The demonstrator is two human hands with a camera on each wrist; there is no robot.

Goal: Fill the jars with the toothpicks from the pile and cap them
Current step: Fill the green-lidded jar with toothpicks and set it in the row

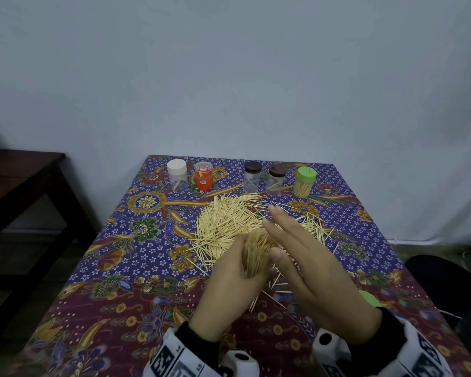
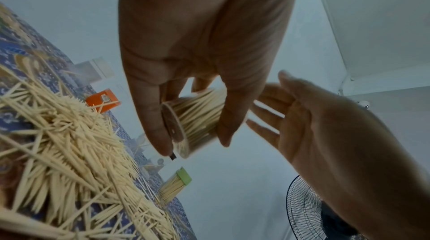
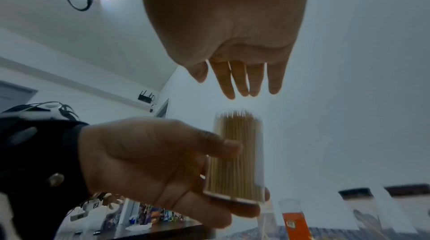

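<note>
My left hand point(image 1: 233, 270) grips a clear, uncapped jar point(image 1: 256, 254) packed with toothpicks, tilted above the near edge of the toothpick pile point(image 1: 223, 216). The left wrist view shows fingers and thumb of that left hand point(image 2: 200, 51) curled round the jar point(image 2: 197, 119). My right hand point(image 1: 302, 248) is flat with straight fingers, right beside the jar's mouth, holding nothing. Seen from the right wrist, the right hand point(image 3: 242, 74) hovers just above the toothpick tips in the jar point(image 3: 237, 155), which the left hand point(image 3: 144, 161) grips.
Along the table's far edge stand a white-capped jar point(image 1: 178, 175), a red jar point(image 1: 203, 176), two dark-capped jars point(image 1: 252, 176), and a green-capped jar full of toothpicks point(image 1: 305, 183). A green lid point(image 1: 369, 298) lies right of my right hand. A dark side table point(image 1: 19, 175) stands left.
</note>
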